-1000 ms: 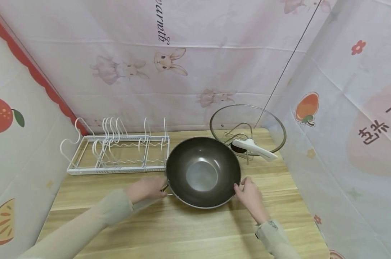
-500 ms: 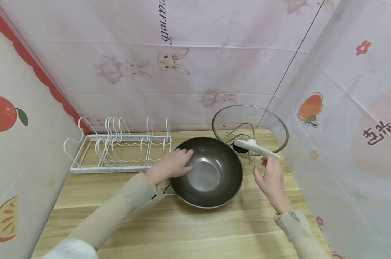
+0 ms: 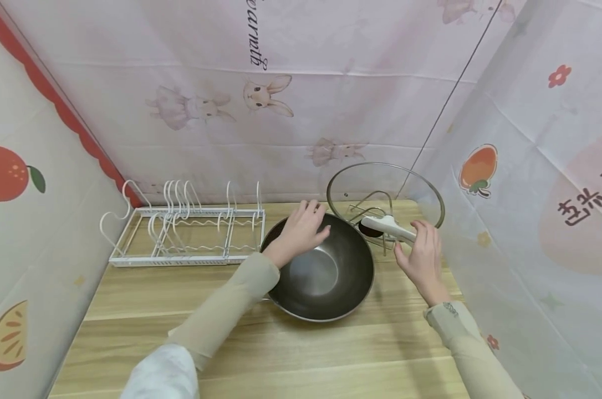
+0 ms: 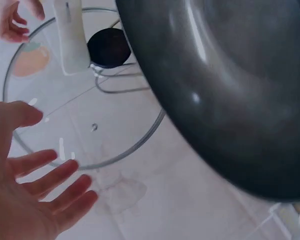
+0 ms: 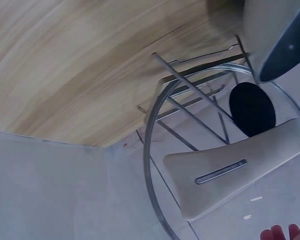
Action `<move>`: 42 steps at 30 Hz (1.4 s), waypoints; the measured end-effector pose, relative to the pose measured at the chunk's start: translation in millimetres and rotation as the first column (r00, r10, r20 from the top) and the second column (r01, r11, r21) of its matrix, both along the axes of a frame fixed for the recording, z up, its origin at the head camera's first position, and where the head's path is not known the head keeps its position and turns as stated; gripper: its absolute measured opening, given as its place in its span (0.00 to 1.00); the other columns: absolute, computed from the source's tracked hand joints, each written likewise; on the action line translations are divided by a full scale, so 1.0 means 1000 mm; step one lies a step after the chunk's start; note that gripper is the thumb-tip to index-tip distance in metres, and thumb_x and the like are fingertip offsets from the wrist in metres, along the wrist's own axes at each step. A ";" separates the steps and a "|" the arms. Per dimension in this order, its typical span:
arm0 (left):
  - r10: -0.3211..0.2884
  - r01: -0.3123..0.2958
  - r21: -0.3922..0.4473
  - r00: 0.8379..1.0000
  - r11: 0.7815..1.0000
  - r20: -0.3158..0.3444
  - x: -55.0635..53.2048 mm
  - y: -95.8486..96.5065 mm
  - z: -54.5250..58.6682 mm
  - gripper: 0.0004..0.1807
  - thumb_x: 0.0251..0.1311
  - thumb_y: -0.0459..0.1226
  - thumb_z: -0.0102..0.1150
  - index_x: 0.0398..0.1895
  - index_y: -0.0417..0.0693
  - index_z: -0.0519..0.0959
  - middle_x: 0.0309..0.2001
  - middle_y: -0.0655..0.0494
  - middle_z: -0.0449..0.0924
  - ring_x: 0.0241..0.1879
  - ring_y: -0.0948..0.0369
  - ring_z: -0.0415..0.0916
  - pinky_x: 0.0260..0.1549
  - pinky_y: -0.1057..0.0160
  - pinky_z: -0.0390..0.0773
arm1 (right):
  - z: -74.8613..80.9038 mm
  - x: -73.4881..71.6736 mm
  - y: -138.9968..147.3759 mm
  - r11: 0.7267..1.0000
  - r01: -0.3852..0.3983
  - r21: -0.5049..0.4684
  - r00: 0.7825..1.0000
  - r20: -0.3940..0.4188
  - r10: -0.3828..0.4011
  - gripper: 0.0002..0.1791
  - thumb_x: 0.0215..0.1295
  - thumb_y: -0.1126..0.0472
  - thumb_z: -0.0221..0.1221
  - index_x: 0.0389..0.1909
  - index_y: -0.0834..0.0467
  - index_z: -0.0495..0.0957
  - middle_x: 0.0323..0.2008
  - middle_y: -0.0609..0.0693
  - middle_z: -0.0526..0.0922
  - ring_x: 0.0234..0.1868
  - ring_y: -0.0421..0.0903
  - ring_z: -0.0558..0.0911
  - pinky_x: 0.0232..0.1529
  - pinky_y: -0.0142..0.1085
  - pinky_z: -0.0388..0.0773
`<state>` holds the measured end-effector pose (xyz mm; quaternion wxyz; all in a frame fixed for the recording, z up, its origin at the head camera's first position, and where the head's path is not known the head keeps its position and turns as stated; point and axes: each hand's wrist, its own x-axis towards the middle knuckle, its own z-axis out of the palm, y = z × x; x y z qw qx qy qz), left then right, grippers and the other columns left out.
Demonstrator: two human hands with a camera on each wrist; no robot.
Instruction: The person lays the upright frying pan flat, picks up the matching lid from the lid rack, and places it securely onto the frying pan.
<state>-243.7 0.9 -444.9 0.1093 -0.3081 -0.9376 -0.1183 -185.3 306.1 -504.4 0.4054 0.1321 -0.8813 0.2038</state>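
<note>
A dark wok (image 3: 326,277) with a silver rim stands on the wooden table. My left hand (image 3: 301,230) hovers over its far left part, fingers spread, holding nothing; in the left wrist view that hand (image 4: 30,185) is apart from the wok. Behind the wok to the right, a glass lid (image 3: 366,185) leans upright in a wire stand (image 3: 384,249). From the lid's black round base juts a white handle (image 3: 384,224). Around the handle's outer end, my right hand (image 3: 423,257) has thumb and fingers parted; the left wrist view shows a gap between them.
A white wire rack (image 3: 166,260) with upright loops stands at the back left, close beside the wok. Patterned sheets cover the back wall (image 3: 206,160) and both side walls. Bare wooden tabletop (image 3: 291,360) lies in front of the wok.
Both hands have let go of the wok's sides. The left hand has moved up and right over the wok; the right hand has moved up to the lid's handle. Wok and lid look unmoved.
</note>
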 end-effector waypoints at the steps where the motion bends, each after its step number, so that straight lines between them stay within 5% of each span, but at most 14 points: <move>1: 0.002 -0.002 0.016 1.000 1.000 -0.003 -0.002 0.005 -0.003 0.25 0.67 0.46 0.55 0.62 0.43 0.71 0.56 0.46 0.72 0.52 0.49 0.69 0.50 0.52 0.75 | -0.001 -0.003 0.002 1.000 0.006 0.013 1.000 0.003 -0.006 0.32 0.46 0.64 0.67 0.51 0.75 0.70 0.49 0.71 0.73 0.48 0.69 0.72 0.49 0.59 0.69; 13: 0.029 -0.040 0.138 0.996 0.990 0.081 -0.011 0.067 -0.042 0.24 0.67 0.47 0.55 0.59 0.40 0.72 0.54 0.48 0.74 0.52 0.52 0.71 0.52 0.56 0.75 | -0.014 -0.027 0.009 0.988 0.044 0.146 0.993 0.103 -0.060 0.34 0.43 0.62 0.74 0.51 0.71 0.72 0.44 0.66 0.78 0.47 0.65 0.75 0.53 0.57 0.71; 19: 0.013 -0.050 0.187 0.980 0.981 0.197 -0.012 0.091 -0.057 0.26 0.69 0.46 0.54 0.64 0.41 0.69 0.61 0.48 0.71 0.60 0.53 0.69 0.58 0.56 0.73 | -0.020 -0.034 0.009 0.991 0.039 0.126 0.988 0.145 -0.057 0.31 0.39 0.66 0.78 0.46 0.70 0.75 0.40 0.65 0.80 0.43 0.64 0.77 0.48 0.55 0.72; 27: 0.020 -0.121 0.324 0.954 0.938 0.300 -0.019 0.110 -0.074 0.22 0.71 0.39 0.54 0.66 0.43 0.71 0.60 0.51 0.74 0.54 0.56 0.76 0.49 0.62 0.80 | -0.023 -0.039 0.007 0.994 0.027 0.109 0.980 0.196 -0.048 0.26 0.42 0.67 0.76 0.44 0.69 0.79 0.38 0.65 0.83 0.39 0.65 0.80 0.45 0.54 0.74; 32: 0.061 -0.234 0.464 0.932 0.854 0.356 -0.024 0.120 -0.080 0.20 0.67 0.36 0.60 0.62 0.46 0.78 0.50 0.50 0.84 0.36 0.60 0.81 0.36 0.66 0.79 | -0.021 -0.044 0.006 0.991 0.063 0.118 0.963 0.255 -0.092 0.23 0.46 0.66 0.74 0.44 0.69 0.81 0.37 0.65 0.84 0.35 0.65 0.82 0.37 0.56 0.78; 35: 0.089 -0.351 0.553 0.892 0.756 0.444 -0.024 0.126 -0.084 0.19 0.64 0.36 0.64 0.58 0.48 0.81 0.42 0.51 0.87 0.23 0.63 0.74 0.27 0.67 0.74 | -0.019 -0.047 0.006 0.988 0.090 0.130 0.933 0.336 -0.129 0.21 0.49 0.63 0.72 0.44 0.68 0.81 0.37 0.64 0.84 0.33 0.64 0.82 0.31 0.56 0.79; 39: 0.111 -0.484 0.640 0.839 0.597 0.532 -0.023 0.132 -0.091 0.15 0.61 0.33 0.67 0.51 0.47 0.85 0.43 0.51 0.87 0.32 0.64 0.79 0.34 0.67 0.78 | -0.017 -0.051 0.006 0.979 0.112 0.170 0.871 0.457 -0.179 0.16 0.50 0.59 0.71 0.36 0.63 0.80 0.28 0.61 0.83 0.25 0.61 0.80 0.21 0.54 0.73; 42: 0.127 -0.528 0.659 0.822 0.535 0.555 -0.023 0.136 -0.094 0.13 0.59 0.33 0.68 0.48 0.46 0.86 0.45 0.52 0.87 0.44 0.62 0.82 0.44 0.66 0.80 | -0.016 -0.055 0.006 0.973 0.121 0.199 0.836 0.508 -0.208 0.13 0.51 0.58 0.70 0.29 0.60 0.77 0.22 0.58 0.80 0.21 0.59 0.77 0.17 0.52 0.69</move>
